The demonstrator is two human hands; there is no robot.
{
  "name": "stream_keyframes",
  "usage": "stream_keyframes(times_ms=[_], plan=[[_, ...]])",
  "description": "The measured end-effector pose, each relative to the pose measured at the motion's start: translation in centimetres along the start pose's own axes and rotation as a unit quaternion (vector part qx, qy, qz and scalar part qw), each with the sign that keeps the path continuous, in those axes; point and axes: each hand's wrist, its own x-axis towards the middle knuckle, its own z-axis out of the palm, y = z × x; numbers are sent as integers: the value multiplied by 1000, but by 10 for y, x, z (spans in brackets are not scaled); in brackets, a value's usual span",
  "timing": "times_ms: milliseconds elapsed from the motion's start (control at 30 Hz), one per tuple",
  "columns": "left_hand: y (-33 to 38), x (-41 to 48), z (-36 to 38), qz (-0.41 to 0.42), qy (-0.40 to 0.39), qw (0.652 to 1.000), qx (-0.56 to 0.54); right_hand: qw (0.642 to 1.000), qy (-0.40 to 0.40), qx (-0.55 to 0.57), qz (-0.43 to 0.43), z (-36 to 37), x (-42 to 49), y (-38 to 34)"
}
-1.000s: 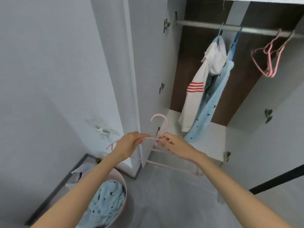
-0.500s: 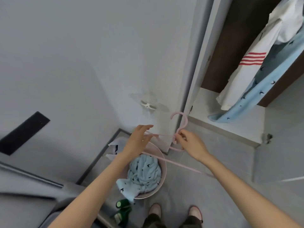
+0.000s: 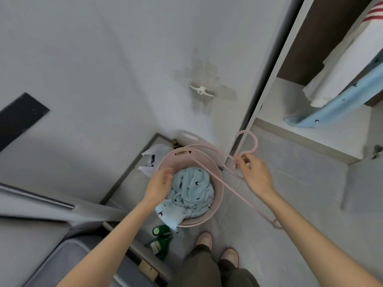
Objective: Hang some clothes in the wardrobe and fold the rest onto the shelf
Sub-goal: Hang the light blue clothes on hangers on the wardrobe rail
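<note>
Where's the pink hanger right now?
Head view, centre-right: the pink hanger is held at its neck by the right hand, slanting over the pink laundry basket's right rim.

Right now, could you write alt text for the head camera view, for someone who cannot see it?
Seen from above, a person's left hand reaches into a pink laundry basket holding a light blue garment, while the right hand holds a pink hanger. At right, an open wardrobe shows a white garment and a blue one hanging.
</note>
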Motion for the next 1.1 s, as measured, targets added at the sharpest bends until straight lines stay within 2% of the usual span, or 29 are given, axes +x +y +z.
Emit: stream_keyframes(times_ms=[267, 467, 833, 1100], plan=[[-137, 65, 111, -60, -21, 997, 35, 993, 33, 105, -44, 91, 25, 100], [-218, 113, 177, -99, -39, 992, 69, 988, 37, 146, -43, 149, 42, 157], [-292, 170, 233, -148, -109, 972, 150, 986, 15, 157, -49, 203, 55, 194], [-330, 200, 264, -204, -119, 959, 156, 988, 2, 149, -43, 228, 82, 211]])
